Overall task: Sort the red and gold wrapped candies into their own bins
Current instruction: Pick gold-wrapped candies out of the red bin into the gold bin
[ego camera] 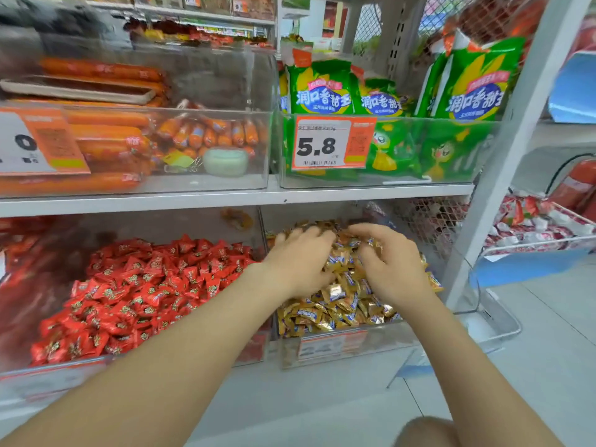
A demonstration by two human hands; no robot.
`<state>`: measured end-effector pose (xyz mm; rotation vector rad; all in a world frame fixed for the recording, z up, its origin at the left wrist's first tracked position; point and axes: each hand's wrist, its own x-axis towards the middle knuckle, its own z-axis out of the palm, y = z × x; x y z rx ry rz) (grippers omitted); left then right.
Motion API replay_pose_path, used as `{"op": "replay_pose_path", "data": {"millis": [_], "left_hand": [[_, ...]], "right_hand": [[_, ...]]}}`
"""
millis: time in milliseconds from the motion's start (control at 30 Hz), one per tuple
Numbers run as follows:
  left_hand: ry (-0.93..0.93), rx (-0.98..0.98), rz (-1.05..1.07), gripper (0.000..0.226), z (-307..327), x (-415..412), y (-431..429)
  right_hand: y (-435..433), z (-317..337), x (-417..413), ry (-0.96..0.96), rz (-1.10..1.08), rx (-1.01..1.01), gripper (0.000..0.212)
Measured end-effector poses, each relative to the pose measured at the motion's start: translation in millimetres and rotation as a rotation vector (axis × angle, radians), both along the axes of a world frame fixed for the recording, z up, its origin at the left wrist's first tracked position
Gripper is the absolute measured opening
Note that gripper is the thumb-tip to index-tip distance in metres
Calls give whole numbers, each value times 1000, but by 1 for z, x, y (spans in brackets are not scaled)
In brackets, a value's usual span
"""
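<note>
On the lower shelf a clear bin (180, 366) holds a heap of red wrapped candies (145, 295). To its right a second clear bin (380, 345) holds a heap of gold wrapped candies (338, 304). Both my hands are in the gold heap. My left hand (298, 261) lies palm down on the candies with its fingers spread toward the back. My right hand (390, 262) sits beside it, its fingers curled down into the gold candies; whether they pinch any candies is hidden.
The shelf above carries clear bins of orange sausages (122, 137) and green corn-sausage packs (390, 98) with a 5.8 price tag (332, 143). A white shelf upright (503, 175) stands right of the gold bin. A wire basket of red-white packets (541, 224) and a red fire extinguisher (577, 185) are further right.
</note>
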<state>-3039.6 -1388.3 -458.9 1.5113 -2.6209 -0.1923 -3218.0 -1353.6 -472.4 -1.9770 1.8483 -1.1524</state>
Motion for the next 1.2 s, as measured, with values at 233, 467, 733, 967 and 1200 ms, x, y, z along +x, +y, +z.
{"op": "replay_pose_path", "data": {"millis": [233, 467, 733, 967, 1200], "left_hand": [[268, -334, 66, 8, -13, 86, 49], [-181, 88, 499, 49, -37, 222, 19], [-249, 391, 411, 105, -56, 268, -8], [-250, 492, 311, 87, -45, 271, 5], [-405, 541, 372, 97, -34, 272, 17]], "right_hand": [[24, 23, 73, -147, 187, 12, 30], [9, 1, 190, 440, 410, 212, 22], [-66, -46, 254, 715, 539, 507, 76], [-66, -34, 256, 807, 710, 762, 70], [-34, -5, 222, 785, 720, 826, 50]]}}
